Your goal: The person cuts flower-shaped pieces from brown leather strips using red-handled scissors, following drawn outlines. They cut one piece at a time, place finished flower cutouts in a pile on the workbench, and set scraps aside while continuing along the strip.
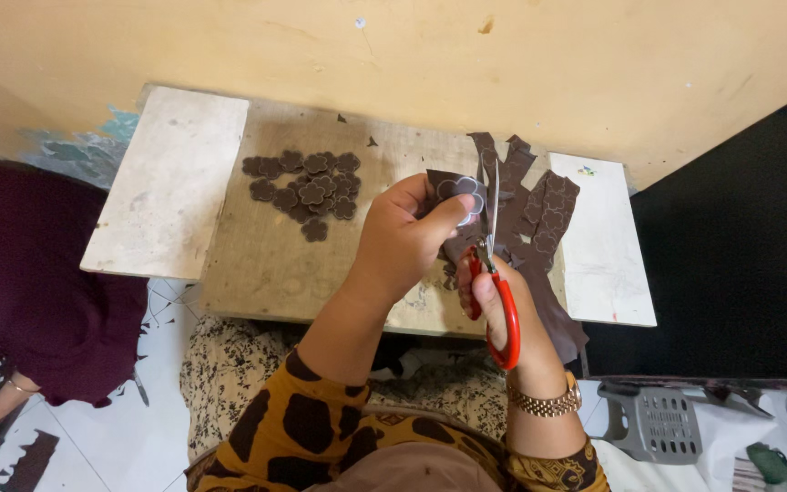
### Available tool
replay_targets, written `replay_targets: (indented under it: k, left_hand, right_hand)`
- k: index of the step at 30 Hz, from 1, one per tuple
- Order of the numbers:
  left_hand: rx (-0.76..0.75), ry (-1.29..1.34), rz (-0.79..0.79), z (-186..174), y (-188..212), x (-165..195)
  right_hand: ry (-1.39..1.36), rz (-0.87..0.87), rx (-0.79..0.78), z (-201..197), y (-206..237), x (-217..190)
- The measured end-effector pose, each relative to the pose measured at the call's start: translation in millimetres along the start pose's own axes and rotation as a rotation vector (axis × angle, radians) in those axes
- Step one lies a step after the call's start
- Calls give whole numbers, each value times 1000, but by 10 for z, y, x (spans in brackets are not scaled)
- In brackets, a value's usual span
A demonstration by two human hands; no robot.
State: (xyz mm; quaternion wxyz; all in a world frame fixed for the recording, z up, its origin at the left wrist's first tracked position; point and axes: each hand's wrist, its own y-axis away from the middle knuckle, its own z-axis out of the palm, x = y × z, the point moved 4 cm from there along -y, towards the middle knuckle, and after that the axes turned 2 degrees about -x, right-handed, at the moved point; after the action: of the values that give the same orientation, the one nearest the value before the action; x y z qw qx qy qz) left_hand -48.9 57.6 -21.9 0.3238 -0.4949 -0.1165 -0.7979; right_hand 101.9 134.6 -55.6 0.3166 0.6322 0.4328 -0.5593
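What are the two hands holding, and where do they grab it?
The left hand pinches a brown fabric piece by its lower edge. The right hand holds red-handled scissors by the handle loops, with the blades up at the fabric.

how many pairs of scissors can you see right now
1. The red-handled scissors are in the right hand, blades up against the brown piece held by the left hand. Others may be hidden under the brown strips.

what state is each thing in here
left hand: gripping a brown strip
right hand: in the red-handled scissors, blades on the strip
flower cutouts: piled flat on the board
marked strips: uncut, lying beside
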Motion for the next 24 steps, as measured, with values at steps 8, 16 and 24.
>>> replay_targets:
  k: [8, 16, 24]
  left_hand:
    - [-7, -8, 0, 27, 14, 16]
    - [21, -74, 5, 15, -1, 6]
    - [-2, -37, 9, 7, -12, -6]
  right_hand:
    - [46, 10, 7, 3, -1, -60]
    - [95, -14, 5, -26, 3, -53]
    - [26, 10, 10, -33, -1, -11]
